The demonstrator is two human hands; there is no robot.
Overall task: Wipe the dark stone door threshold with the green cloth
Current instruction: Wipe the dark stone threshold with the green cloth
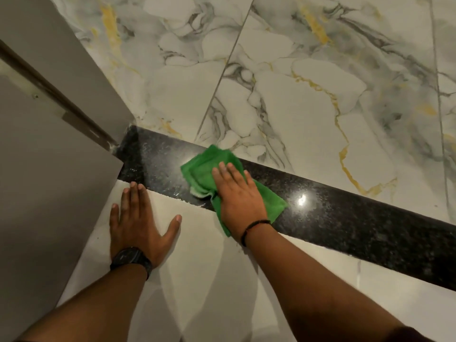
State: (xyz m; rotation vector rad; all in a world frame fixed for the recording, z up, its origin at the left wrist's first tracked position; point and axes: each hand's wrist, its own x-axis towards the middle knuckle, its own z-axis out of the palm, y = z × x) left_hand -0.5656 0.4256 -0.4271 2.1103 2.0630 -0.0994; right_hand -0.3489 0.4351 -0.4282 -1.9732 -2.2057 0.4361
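Observation:
The dark speckled stone threshold (345, 218) runs as a band from the door frame at centre left down to the right edge. A crumpled green cloth (202, 169) lies on it near the middle. My right hand (237, 198) presses flat on the cloth, fingers together and pointing away from me, with a black band on the wrist. My left hand (138, 218) rests palm down on the pale floor tile beside the threshold, fingers spread, fingertips near the stone's edge, a dark watch on the wrist. A wet sheen shows on the stone left of the cloth.
A grey door frame and wall (49, 169) stand at the left, meeting the threshold's left end. White marble-pattern tiles with grey and gold veins (296, 82) lie beyond the threshold. Plain pale tiles (209, 280) are under my arms.

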